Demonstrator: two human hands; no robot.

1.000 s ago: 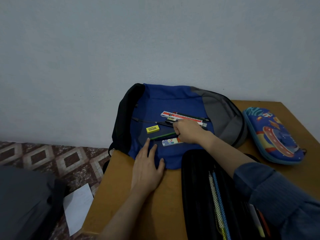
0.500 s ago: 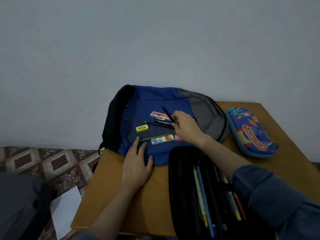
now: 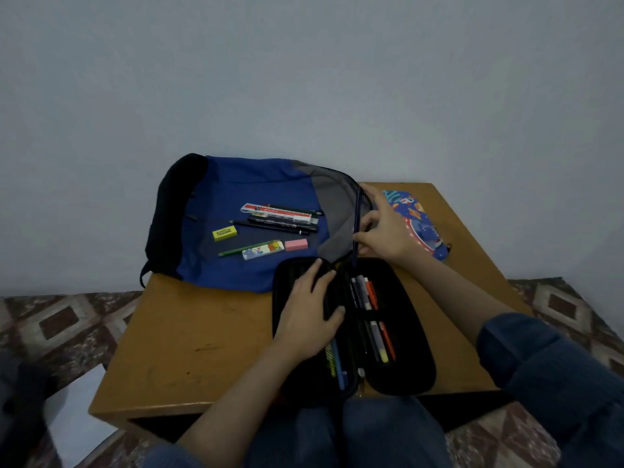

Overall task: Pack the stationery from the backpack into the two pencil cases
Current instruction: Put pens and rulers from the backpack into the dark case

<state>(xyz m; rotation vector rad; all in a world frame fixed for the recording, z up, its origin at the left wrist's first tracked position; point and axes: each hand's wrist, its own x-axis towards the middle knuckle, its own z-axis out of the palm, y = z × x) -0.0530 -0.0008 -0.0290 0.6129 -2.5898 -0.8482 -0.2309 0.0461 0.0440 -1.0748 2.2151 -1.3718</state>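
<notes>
Two pencil cases on the wooden table [image 3: 189, 332]: the black pencil case [image 3: 405, 332] lies open at the near edge. The blue patterned pencil case [image 3: 426, 231] sits closed by the far right corner, partly hidden behind the right hand [image 3: 381, 231].

Right hand pinches a dark blue pen [image 3: 357, 217] between thumb and fingers. Pen held near upright, its lower tip just above the far end of the black case.

Left hand [image 3: 309, 315] lies flat on the left half of the black case, fingers straight and slightly spread, thumb toward the centre fold.

Right half of the case holds white, orange and yellow pens [image 3: 371, 295]. A blue and a yellow patterned pencil [image 3: 336, 364] show below the left hand.

Blue, grey and black backpack [image 3: 243, 184] lies flat at the far left of the table, against the wall. On its blue panel:
- red-and-white box [image 3: 275, 212], with print too small to read
- black pens [image 3: 280, 224] just beside the box
- yellow eraser [image 3: 224, 233], dark lettering illegible
- green pencil [image 3: 243, 248]
- cartoon-print eraser [image 3: 263, 254], touching the pencil
- pink eraser [image 3: 296, 245]

No brand can be read anywhere.

White paper sheet [image 3: 74, 417] on the tiled floor, left of the table.
</notes>
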